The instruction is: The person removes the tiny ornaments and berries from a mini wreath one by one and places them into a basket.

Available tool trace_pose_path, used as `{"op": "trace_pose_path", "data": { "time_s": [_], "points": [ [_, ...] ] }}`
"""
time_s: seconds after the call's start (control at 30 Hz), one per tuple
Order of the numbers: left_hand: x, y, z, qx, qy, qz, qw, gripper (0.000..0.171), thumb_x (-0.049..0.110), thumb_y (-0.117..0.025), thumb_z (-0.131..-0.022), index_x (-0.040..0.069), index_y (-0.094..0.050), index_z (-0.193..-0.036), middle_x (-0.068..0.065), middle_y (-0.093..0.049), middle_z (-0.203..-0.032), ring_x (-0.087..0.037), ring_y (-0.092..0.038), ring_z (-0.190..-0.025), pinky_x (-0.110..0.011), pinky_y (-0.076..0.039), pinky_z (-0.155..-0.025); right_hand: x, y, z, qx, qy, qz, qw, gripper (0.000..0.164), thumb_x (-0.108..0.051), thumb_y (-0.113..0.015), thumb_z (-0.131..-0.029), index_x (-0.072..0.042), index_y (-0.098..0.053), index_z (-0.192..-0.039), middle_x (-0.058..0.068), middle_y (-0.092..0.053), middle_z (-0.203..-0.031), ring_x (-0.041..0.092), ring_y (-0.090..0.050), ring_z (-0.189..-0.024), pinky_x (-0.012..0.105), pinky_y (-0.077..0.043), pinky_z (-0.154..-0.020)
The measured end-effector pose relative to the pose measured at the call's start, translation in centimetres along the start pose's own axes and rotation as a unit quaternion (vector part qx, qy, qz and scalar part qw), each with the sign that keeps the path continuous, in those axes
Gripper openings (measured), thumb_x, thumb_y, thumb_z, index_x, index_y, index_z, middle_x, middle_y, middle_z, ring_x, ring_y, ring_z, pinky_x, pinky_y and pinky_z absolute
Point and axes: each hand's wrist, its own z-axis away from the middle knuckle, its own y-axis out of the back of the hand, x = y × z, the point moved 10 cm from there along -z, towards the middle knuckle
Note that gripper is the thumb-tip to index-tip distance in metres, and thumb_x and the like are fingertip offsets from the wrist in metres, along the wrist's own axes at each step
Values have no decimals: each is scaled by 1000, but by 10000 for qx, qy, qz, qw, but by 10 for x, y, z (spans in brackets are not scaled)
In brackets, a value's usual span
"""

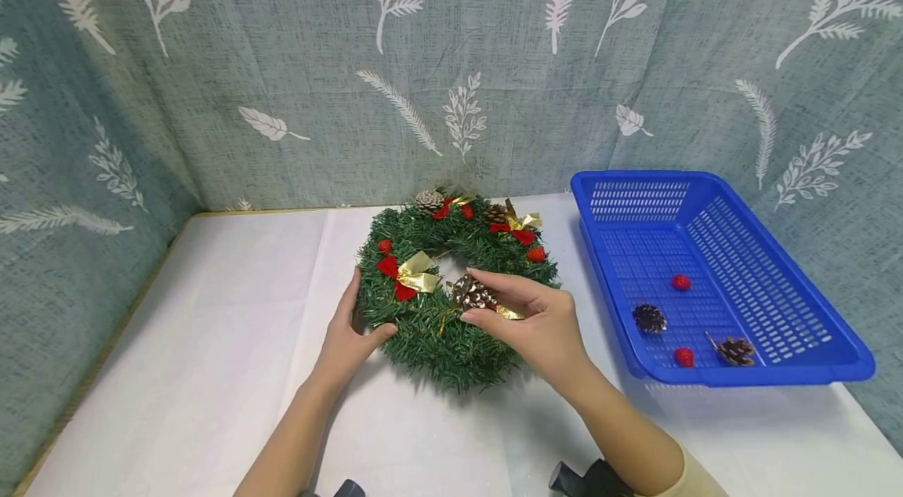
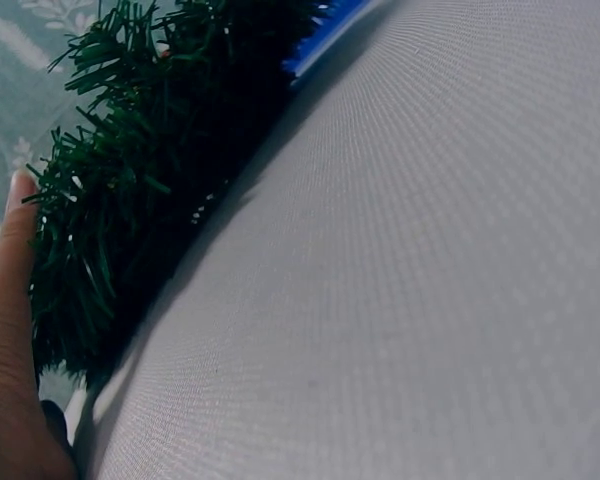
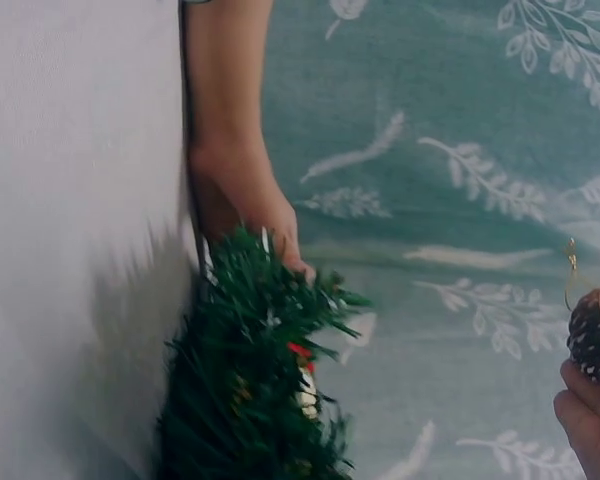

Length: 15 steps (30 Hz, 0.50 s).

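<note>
A green tinsel wreath (image 1: 451,360) lies on the white table, trimmed with red and gold bows, red berries and pine cones. At its left side my left hand (image 1: 349,336) holds the rim, thumb on the near side and fingers along the outer edge. Between thumb and fingers my right hand (image 1: 539,321) pinches a white-tipped pine cone (image 1: 473,293), just over the wreath's inner near edge. A gold loop hangs from that pine cone (image 3: 592,335) in the right wrist view. In the left wrist view, the left thumb (image 2: 10,260) lies against the greenery.
To the right stands a blue plastic basket (image 1: 621,324) holding two red berries and two pine cones, one being a dark pine cone (image 1: 649,318). A patterned grey-green curtain (image 1: 317,74) hangs behind the white tabletop (image 1: 233,309).
</note>
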Motion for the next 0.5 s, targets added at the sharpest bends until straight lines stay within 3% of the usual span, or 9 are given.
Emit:
{"op": "trace_pose_path", "data": {
  "time_s": [0.2,0.3,0.5],
  "points": [
    [-1,1,1,-22,38,46,10000,103,35,-76,-79,34,-3,-152,-4,-5,-160,-29,-4,-146,-52,-14,-116,-9,20,3,211,202,275,9992,43,4,-78,-71,-1,-69,-113,14,-70,-107,10,-69,-93,25,-56,-76],
    [0,0,1,-30,53,79,10000,103,35,-76,-79,33,-3,-152,-4,-5,-160,-29,-5,-146,-52,-13,-116,-12,31,4,347,286,361,9983,43,6,-78,-71,-2,-69,-113,9,-70,-108,11,-68,-97,25,-54,-82],
    [1,0,0,-22,-30,37,10000,103,39,-76,-79,31,-4,-153,-6,-6,-159,-31,-5,-146,-54,-13,-115,-15,48,6,541,261,270,9978,43,10,-76,-70,1,-69,-111,-5,-71,-106,10,-68,-97,23,-54,-82]
  ]
}}
